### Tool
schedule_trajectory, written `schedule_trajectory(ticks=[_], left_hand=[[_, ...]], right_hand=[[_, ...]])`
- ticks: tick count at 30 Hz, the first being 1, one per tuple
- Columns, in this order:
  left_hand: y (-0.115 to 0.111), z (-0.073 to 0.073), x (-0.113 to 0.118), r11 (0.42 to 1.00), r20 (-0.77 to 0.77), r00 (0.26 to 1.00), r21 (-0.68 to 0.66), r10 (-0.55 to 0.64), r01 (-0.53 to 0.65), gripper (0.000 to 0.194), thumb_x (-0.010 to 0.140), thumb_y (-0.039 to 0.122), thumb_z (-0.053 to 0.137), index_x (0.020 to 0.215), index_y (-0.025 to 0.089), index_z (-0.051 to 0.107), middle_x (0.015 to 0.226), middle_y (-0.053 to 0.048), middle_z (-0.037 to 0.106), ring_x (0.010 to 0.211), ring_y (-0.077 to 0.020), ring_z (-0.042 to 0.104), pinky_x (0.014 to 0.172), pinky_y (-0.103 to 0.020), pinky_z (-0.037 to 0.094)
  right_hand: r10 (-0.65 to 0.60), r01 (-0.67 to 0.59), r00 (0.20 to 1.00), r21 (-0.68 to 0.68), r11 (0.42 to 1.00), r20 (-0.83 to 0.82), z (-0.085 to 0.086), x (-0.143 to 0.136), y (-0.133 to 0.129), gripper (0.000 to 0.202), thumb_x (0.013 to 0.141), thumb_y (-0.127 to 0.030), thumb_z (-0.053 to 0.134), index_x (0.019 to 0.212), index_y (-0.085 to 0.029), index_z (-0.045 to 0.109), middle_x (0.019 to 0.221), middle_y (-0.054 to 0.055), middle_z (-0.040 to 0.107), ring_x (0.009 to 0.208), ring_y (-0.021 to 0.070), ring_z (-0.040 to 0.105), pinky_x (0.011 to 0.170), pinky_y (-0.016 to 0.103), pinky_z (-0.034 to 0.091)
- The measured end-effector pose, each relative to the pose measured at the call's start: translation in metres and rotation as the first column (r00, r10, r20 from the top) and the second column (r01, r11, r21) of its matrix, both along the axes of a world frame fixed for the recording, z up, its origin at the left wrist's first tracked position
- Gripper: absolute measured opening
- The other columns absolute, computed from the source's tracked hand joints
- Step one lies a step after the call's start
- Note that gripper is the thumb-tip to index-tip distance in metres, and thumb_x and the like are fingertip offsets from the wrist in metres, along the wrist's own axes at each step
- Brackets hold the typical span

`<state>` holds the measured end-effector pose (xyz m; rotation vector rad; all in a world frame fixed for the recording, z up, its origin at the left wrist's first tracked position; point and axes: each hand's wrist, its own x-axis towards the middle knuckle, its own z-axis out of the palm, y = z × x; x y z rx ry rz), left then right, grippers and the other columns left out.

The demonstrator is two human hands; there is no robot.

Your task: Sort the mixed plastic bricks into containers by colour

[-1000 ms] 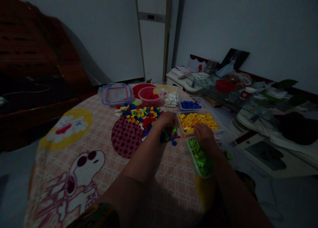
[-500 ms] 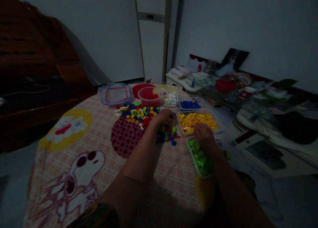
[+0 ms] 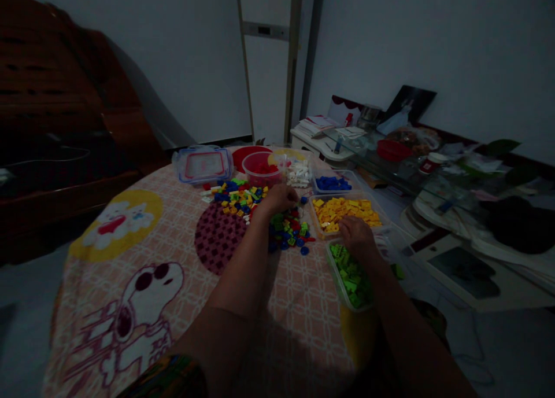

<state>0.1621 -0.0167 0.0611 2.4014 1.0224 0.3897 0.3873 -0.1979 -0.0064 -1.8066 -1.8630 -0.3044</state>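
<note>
My left hand (image 3: 280,199) is over the loose mixed-colour bricks (image 3: 243,197) in the middle of the table, its fingers bent together; what they hold, if anything, is hidden. My right hand (image 3: 356,234) hangs at the near edge of the box of yellow bricks (image 3: 347,213), just above the box of green bricks (image 3: 349,271). Its fingers are curled, and their contents cannot be made out. Blue bricks (image 3: 333,183) fill part of a clear box behind the yellow one. White bricks (image 3: 298,173) and a round tub with red bricks (image 3: 263,166) stand further back.
A clear lidded box with a blue rim (image 3: 203,165) lies at the back left beside a red dish (image 3: 243,154). The patterned cloth (image 3: 299,311) covers the round table. To the right, a glass-topped stand (image 3: 373,161) carries papers, a red bowl and a cup.
My left hand has moved slightly left and back over the loose bricks, and a blue brick now shows beside the yellow box. My right hand has hardly moved.
</note>
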Motion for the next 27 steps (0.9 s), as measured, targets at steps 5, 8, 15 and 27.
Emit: schedule_trajectory(ticks=[5,8,15,27], left_hand=[[-0.018,0.0,0.019,0.983,-0.129,0.98,-0.122,-0.153,0.138,0.024,0.066,0.007,0.072,0.086,0.016,0.081,0.08,-0.004,0.078,0.074,-0.0163,0.07,0.066,-0.019,0.05],[-0.029,-0.004,0.031,0.973,-0.231,0.951,-0.152,-0.206,0.174,0.031,0.064,0.003,0.071,0.088,0.017,0.082,0.083,-0.004,0.079,0.073,-0.0166,0.07,0.065,-0.019,0.049],[-0.029,-0.01,0.037,0.965,-0.267,0.931,-0.152,-0.249,0.214,0.026,0.068,0.009,0.071,0.09,0.016,0.082,0.084,-0.006,0.078,0.072,-0.017,0.07,0.065,-0.021,0.05],[-0.022,0.001,0.029,0.994,-0.019,0.995,-0.024,-0.103,0.102,0.024,0.076,0.011,0.061,0.093,0.011,0.078,0.074,-0.004,0.075,0.07,-0.0148,0.067,0.069,-0.021,0.049]], right_hand=[[0.003,-0.003,1.0,-0.016,1.0,-0.001,0.001,-0.001,0.0,0.031,0.097,-0.024,0.04,0.09,-0.02,0.07,0.098,0.014,0.072,0.098,0.0254,0.062,0.094,0.04,0.046],[-0.007,0.007,1.0,-0.018,1.0,0.007,0.004,-0.001,0.0,0.03,0.097,-0.024,0.041,0.088,-0.02,0.07,0.093,0.012,0.071,0.094,0.0253,0.062,0.091,0.04,0.047],[-0.007,0.007,1.0,-0.007,1.0,0.002,0.005,-0.002,0.001,0.029,0.096,-0.024,0.043,0.082,-0.021,0.068,0.088,0.011,0.071,0.088,0.0232,0.06,0.087,0.036,0.046],[0.011,-0.011,1.0,-0.015,1.0,-0.015,0.003,0.001,0.001,0.029,0.097,-0.025,0.043,0.087,-0.019,0.069,0.095,0.013,0.072,0.091,0.0239,0.062,0.088,0.037,0.047]])
